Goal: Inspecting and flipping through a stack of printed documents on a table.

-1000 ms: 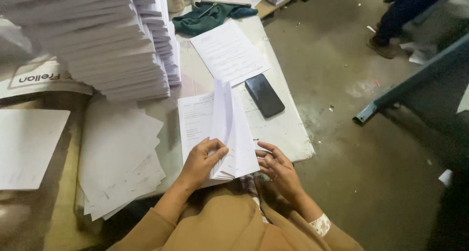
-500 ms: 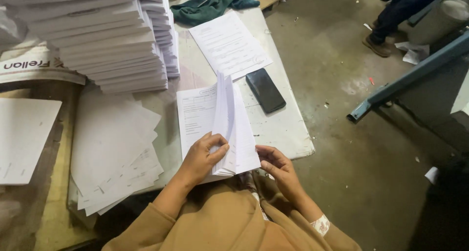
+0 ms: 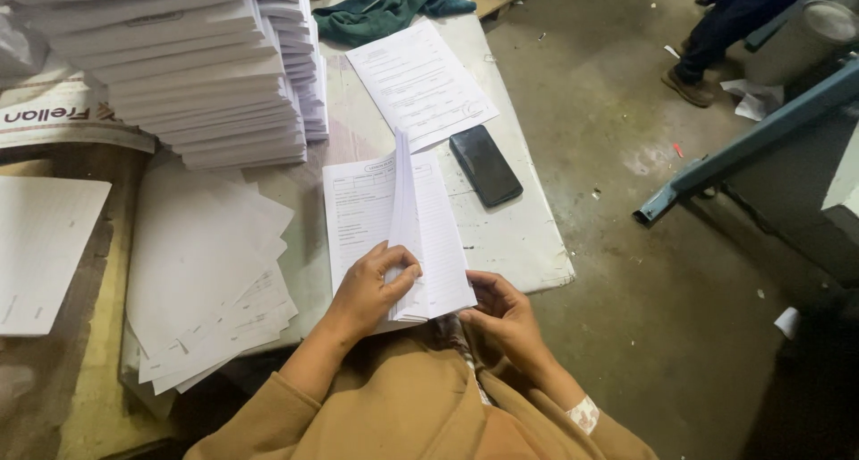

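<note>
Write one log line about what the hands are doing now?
left hand: lifting sheets of printed stack | right hand: at stack's near corner | black phone: beside stack, on table

Tan-brown long sleeves on both arms; pale patterned cuff at right wrist; hands [image 3: 371, 290] bare.

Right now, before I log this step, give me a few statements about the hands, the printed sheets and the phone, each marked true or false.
1. The left hand pinches lifted sheets of the printed stack. True.
2. The black phone lies on top of that stack. False: it lies on the table, to the right of it.
3. The right hand is at the stack's near right corner. True.
4. The green cloth covers the phone. False: it lies at the table's far end.
5. A tall pile of paper stands left of the printed stack. True.
</note>
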